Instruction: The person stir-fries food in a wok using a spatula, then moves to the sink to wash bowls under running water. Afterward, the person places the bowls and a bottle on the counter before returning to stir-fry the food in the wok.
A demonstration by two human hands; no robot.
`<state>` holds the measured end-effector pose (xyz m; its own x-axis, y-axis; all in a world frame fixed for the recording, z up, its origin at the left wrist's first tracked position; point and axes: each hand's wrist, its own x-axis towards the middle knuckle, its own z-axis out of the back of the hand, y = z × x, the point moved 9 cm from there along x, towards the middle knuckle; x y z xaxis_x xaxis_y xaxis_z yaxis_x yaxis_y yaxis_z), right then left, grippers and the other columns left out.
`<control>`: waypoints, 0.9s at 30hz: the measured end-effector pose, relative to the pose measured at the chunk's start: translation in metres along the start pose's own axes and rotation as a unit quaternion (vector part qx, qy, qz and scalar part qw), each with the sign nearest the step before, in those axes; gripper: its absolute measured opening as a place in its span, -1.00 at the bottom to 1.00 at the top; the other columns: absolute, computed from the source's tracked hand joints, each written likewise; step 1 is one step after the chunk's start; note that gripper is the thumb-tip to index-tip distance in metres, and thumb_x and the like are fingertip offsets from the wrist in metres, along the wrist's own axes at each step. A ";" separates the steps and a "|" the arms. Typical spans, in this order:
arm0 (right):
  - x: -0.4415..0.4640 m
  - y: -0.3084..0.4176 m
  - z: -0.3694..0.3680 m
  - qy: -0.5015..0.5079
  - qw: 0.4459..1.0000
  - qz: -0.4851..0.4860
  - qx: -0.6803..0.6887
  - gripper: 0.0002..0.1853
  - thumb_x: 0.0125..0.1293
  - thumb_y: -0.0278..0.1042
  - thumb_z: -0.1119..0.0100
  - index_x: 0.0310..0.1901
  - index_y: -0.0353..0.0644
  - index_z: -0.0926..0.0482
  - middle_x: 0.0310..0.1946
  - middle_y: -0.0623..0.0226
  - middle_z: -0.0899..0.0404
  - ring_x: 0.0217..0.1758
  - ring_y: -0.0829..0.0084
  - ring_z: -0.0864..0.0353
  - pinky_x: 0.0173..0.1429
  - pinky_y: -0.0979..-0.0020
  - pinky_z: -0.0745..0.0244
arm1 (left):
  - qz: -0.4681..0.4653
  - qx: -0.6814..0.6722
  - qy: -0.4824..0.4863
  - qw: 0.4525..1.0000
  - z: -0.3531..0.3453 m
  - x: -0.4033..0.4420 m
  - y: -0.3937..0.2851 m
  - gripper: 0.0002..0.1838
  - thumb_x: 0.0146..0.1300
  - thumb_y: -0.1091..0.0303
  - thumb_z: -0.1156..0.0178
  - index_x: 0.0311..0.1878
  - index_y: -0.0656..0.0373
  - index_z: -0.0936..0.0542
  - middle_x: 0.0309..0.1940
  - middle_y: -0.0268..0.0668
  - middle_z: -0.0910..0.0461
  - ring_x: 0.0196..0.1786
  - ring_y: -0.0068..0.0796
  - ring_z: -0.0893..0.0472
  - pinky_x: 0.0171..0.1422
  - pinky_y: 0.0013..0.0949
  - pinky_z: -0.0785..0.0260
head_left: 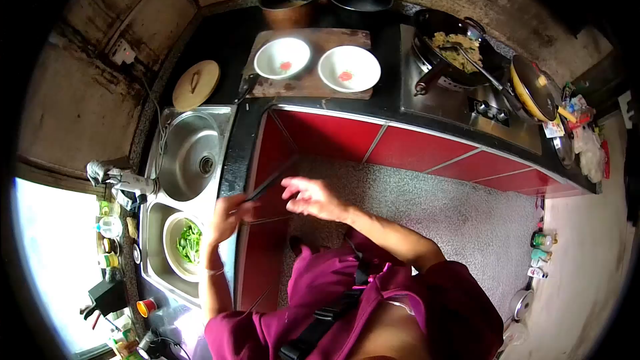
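Observation:
My left hand (230, 217) is closed around one end of a long, thin dark utensil (270, 182), beside the sink's front edge. The utensil points up and away; blur hides its exact kind. My right hand (313, 198) is held in the air just right of it, fingers apart, with nothing seen in it. Nearest to my left hand, in the lower sink basin, a pale bowl (169, 243) holds green leafy vegetables (189, 243). Two white bowls (283, 58), each with a bit of red in the bottom, stand on a wooden board (267, 88) farther ahead.
At the right, a wok (490, 67) with cooked food and a ladle stands on the stove (427, 110); a yellow pan (527, 90) is beside it. Two pots (288, 10) stand behind the board. A round lid (196, 85) lies near the empty sink basin (190, 153). Red cabinets (413, 153) edge the floor.

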<state>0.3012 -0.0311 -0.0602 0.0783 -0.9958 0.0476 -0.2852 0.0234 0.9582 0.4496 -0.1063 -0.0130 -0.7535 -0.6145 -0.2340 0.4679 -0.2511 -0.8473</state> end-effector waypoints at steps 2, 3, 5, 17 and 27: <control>-0.023 0.020 0.052 -0.045 0.989 -0.010 0.140 -0.50 0.21 -0.17 -0.19 0.10 -0.28 -0.35 -0.28 0.40 -0.49 -0.41 0.66 -0.44 -0.44 0.61 -0.33 | -0.014 -0.075 0.092 0.993 -0.072 0.043 -0.049 -0.77 0.31 0.32 -0.01 -0.21 0.31 -0.55 -0.54 -0.37 -0.54 -0.44 -0.67 -0.47 -0.37 -0.53 -0.31; -0.038 0.035 0.077 -0.116 0.978 0.001 0.172 -0.62 0.27 -0.18 -0.12 0.00 -0.27 -0.44 -0.40 0.43 -0.46 -0.47 0.68 -0.40 -0.46 0.62 -0.30 | 0.018 -0.075 0.138 0.987 -0.103 0.060 -0.059 -0.84 0.27 0.43 -0.03 -0.21 0.29 -0.56 -0.55 -0.36 -0.54 -0.44 -0.62 -0.53 -0.34 -0.51 -0.37; -0.072 0.039 0.129 -0.154 0.969 -0.004 0.193 -0.71 0.30 -0.18 -0.08 -0.16 -0.27 -0.53 -0.51 0.46 -0.44 -0.55 0.67 -0.38 -0.49 0.62 -0.27 | -0.028 -0.100 0.184 0.977 -0.158 0.094 -0.076 -0.85 0.25 0.43 -0.04 -0.24 0.29 -0.56 -0.52 -0.32 -0.58 -0.43 -0.59 -0.56 -0.33 -0.47 -0.40; -0.337 0.280 0.336 -0.436 0.819 0.372 -0.019 -0.73 0.36 -0.24 0.09 -0.25 -0.27 -0.53 -0.16 0.22 -0.39 -0.47 0.43 -0.42 -0.43 0.38 -0.38 | -0.222 -0.188 0.209 0.934 -0.249 0.178 -0.296 -0.50 0.22 0.21 -0.16 0.15 0.29 -0.37 0.02 -0.17 -0.49 0.08 -0.38 -0.47 0.21 -0.33 -0.27; -0.290 0.375 0.465 -0.581 0.737 0.232 -0.256 -0.72 0.33 -0.24 -0.02 -0.26 -0.30 -0.59 -0.36 0.38 -0.56 -0.50 0.65 -0.44 -0.36 0.64 -0.39 | 0.160 -0.635 0.377 0.655 -0.463 0.346 -0.347 -0.74 0.18 0.17 -0.19 -0.28 0.17 -0.46 -0.17 -0.07 -0.54 -0.06 -0.18 -0.54 0.16 -0.07 -0.33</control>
<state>-0.2721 0.2249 0.1540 -0.8699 -0.2672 0.4146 0.3970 0.1196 0.9100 -0.1872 0.1141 -0.0205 -0.9486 0.1804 -0.2600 0.2564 0.9197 -0.2973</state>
